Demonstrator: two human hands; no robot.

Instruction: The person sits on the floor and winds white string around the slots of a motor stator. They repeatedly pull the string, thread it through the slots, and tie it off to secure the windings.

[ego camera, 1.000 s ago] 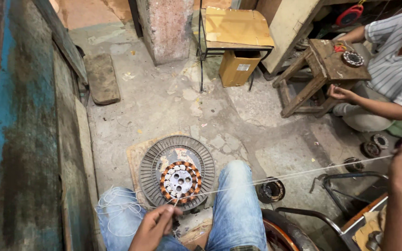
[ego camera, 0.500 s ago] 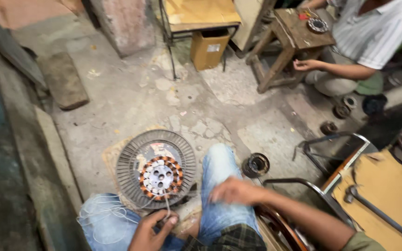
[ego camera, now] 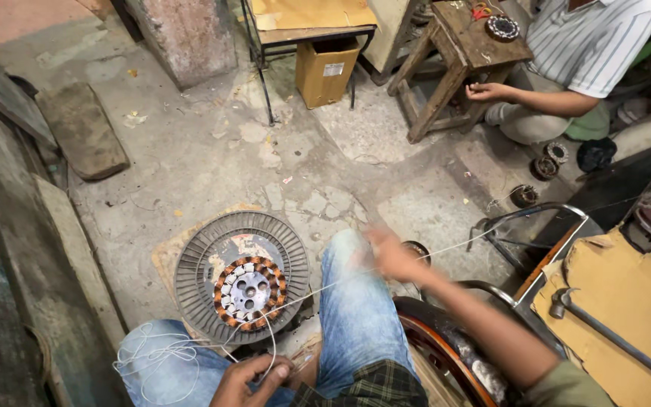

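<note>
Your thread (ego camera: 446, 249) runs as one taut line from lower left to upper right: it starts at the stator (ego camera: 250, 289), passes your blurred right hand (ego camera: 392, 255) and goes on towards the metal frame (ego camera: 521, 226) at the right. It is thin and white. A loose tangle of the same thread lies on your left knee (ego camera: 156, 362).

Your left hand (ego camera: 254, 379) is closed in a pinch on the thread, just below the stator. Your right hand is above your right knee; it looks closed about the line, but motion blur hides the fingers, so I cannot tell for sure.

The single stator lies flat on the floor (ego camera: 212, 166) between your knees, a grey ribbed disc with one ring of copper coils around a holed hub.

A second person's hand (ego camera: 487, 92) rests by one wooden stool (ego camera: 465, 56).
</note>
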